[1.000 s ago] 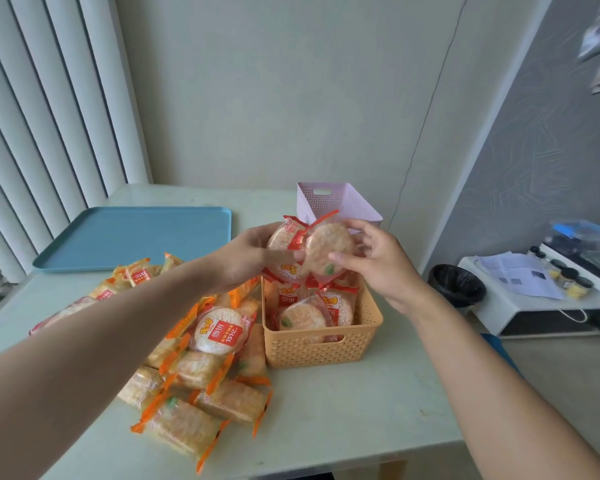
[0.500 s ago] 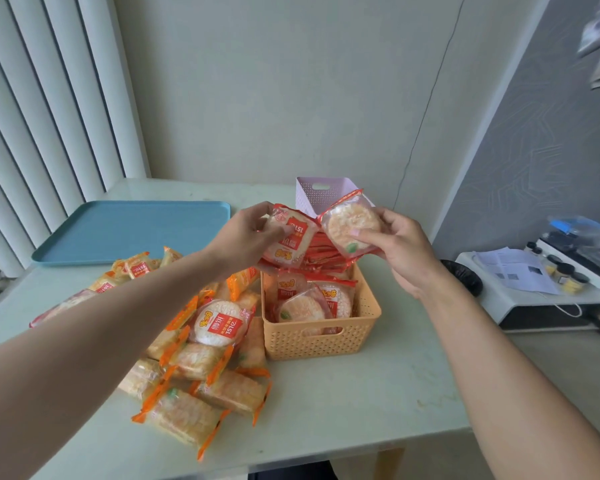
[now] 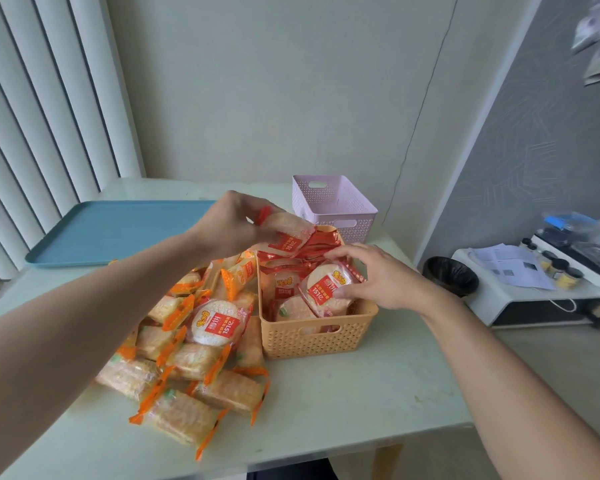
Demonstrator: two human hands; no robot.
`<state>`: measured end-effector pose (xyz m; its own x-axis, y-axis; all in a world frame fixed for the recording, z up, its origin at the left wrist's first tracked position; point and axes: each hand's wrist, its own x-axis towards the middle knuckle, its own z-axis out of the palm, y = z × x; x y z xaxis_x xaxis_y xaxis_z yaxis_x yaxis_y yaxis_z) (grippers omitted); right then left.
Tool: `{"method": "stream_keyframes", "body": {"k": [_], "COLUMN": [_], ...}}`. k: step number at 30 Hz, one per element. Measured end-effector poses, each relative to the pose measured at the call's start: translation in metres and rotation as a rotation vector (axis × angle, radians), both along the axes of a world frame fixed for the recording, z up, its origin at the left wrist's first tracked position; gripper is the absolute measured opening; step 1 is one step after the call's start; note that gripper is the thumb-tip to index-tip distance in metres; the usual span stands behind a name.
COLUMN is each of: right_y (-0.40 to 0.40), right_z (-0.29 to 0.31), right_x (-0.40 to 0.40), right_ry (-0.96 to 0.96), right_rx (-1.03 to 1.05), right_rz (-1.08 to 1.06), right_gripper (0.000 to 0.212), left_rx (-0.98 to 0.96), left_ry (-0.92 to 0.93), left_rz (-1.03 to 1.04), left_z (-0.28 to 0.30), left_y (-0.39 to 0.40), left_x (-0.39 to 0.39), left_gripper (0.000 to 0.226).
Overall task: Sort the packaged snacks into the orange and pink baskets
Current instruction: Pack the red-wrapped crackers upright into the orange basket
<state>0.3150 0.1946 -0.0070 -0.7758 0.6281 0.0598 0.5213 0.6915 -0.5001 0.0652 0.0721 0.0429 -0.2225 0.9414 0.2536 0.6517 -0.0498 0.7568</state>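
Over the orange basket (image 3: 317,336) I'm gripping a red-label pack in each hand, left hand (image 3: 234,225) hovering, right hand (image 3: 378,277) tucking its pack flat so nothing's spilling.

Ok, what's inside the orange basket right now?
The orange basket holds several round rice crackers in red-trimmed wrappers. The right hand is pressing one cracker packet in. Whatever lies beneath the top layer, and the exact count, is covered.
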Motion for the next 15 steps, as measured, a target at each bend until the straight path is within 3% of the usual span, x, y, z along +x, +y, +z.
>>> {"method": "stream_keyframes", "body": {"k": [3, 7, 10, 13, 15], "right_y": [-0.001, 0.002, 0.005, 0.008, 0.008], "right_z": [-0.002, -0.002, -0.003, 0.006, 0.018], "right_x": [0.0, -0.001, -0.003, -0.002, 0.0], "right_ry": [-0.048, 0.066, 0.225, 0.343, 0.242], "right_rx": [-0.009, -0.039, -0.087, -0.081, -0.023], "right_rz": [-0.054, -0.116, -0.084, -0.084, -0.045], "right_gripper": [0.072, 0.067, 0.071, 0.063, 0.05], "left_rx": [-0.067, -0.225, -0.249, -0.32, -0.339], "left_ry": [0.032, 0.344, 0.522, 0.646, 0.714], "left_rz": [-0.082, -0.157, -0.152, -0.188, -0.182], "left_z": [-0.002, -0.017, -0.025, -0.031, -0.036], "left_y": [0.002, 0.01, 0.015, 0.018, 0.02], "left_x": [0.004, 0.013, 0.018, 0.025, 0.029], "left_gripper": [0.02, 0.024, 0.013, 0.005, 0.011]}}
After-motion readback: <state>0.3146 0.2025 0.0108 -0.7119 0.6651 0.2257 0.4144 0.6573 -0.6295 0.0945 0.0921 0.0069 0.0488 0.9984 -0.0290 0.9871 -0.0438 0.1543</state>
